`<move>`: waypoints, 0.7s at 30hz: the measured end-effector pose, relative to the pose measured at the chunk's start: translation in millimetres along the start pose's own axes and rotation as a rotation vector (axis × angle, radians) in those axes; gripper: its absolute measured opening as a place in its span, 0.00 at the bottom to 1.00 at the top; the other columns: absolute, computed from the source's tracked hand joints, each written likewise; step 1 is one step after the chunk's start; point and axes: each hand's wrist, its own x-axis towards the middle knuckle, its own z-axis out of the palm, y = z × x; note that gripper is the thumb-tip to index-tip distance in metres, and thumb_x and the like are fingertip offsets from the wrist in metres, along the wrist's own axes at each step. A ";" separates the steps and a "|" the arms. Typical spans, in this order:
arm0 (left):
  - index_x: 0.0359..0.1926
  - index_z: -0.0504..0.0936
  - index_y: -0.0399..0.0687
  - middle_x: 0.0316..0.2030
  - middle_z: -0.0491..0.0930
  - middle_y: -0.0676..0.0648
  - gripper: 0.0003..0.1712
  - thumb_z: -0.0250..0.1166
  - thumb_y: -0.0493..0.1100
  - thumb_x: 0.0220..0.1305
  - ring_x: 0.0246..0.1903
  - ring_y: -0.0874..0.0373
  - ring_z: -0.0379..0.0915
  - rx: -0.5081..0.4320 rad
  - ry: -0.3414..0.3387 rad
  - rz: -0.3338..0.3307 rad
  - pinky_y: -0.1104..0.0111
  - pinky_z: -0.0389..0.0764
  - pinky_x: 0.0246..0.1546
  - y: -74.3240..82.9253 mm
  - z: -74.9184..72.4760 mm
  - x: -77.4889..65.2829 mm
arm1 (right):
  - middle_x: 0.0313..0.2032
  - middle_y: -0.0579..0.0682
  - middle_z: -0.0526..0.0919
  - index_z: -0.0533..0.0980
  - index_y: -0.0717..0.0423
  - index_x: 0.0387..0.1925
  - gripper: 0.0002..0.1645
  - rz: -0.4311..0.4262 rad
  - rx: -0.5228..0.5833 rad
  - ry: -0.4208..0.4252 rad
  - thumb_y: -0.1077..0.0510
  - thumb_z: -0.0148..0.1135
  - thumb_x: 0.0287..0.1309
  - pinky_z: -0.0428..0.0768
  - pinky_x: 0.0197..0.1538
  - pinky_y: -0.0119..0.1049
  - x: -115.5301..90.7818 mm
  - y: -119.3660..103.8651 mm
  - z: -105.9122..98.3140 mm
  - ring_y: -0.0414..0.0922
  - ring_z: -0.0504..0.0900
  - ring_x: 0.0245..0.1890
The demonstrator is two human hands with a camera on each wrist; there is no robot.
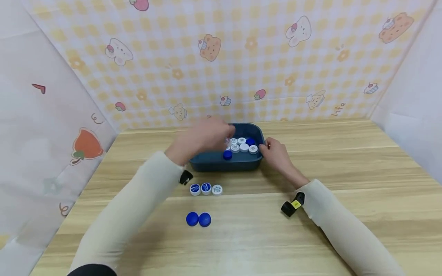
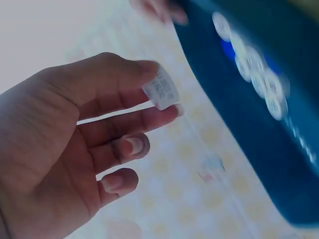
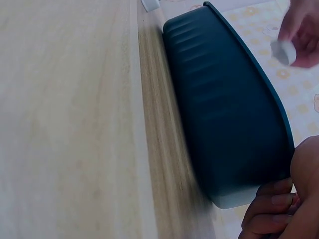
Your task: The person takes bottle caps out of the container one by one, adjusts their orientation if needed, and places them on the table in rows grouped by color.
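My left hand (image 1: 203,137), blurred over the left part of a dark blue plastic basin (image 1: 226,166), pinches a white bottle cap (image 2: 162,89) between thumb and forefinger. Print shows on the cap's side in the left wrist view; its other fingers curl loosely. At the basin's right end, my right hand (image 1: 277,156) grips the rim, thumb on top and fingers against the outer wall. Inside the basin lie several white caps (image 1: 244,147), many with printed tops, along with a blue cap (image 1: 227,155) at the front and another blue cap (image 1: 250,142) behind.
In front of the basin, three white caps (image 1: 206,188) with printed tops stand in a row on the wooden table (image 1: 255,237). Nearer, two blue caps (image 1: 198,219) lie side by side. A patterned cloth (image 1: 241,61) hangs behind the table's back edge.
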 end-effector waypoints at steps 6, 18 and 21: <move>0.45 0.82 0.51 0.36 0.82 0.52 0.13 0.67 0.47 0.59 0.31 0.59 0.74 0.107 0.071 0.172 0.68 0.76 0.35 31.0 26.5 -25.5 | 0.20 0.50 0.70 0.66 0.58 0.24 0.13 -0.009 0.011 0.001 0.57 0.50 0.63 0.64 0.25 0.35 0.1 -0.3 0.1 0.48 0.69 0.22; 0.45 0.83 0.53 0.36 0.82 0.51 0.12 0.67 0.47 0.61 0.32 0.59 0.75 0.095 0.024 0.323 0.69 0.76 0.34 41.0 73.6 -37.2 | 0.19 0.49 0.68 0.66 0.58 0.24 0.13 -0.005 0.021 -0.001 0.57 0.49 0.64 0.64 0.25 0.35 1.5 -1.9 -0.9 0.48 0.69 0.22; 0.44 0.83 0.53 0.36 0.82 0.52 0.10 0.67 0.46 0.61 0.31 0.59 0.75 0.064 -0.016 0.319 0.69 0.76 0.34 42.3 80.4 -36.1 | 0.19 0.50 0.68 0.66 0.58 0.24 0.13 0.000 0.024 -0.005 0.57 0.50 0.63 0.64 0.25 0.35 -0.2 -1.9 -1.0 0.48 0.69 0.22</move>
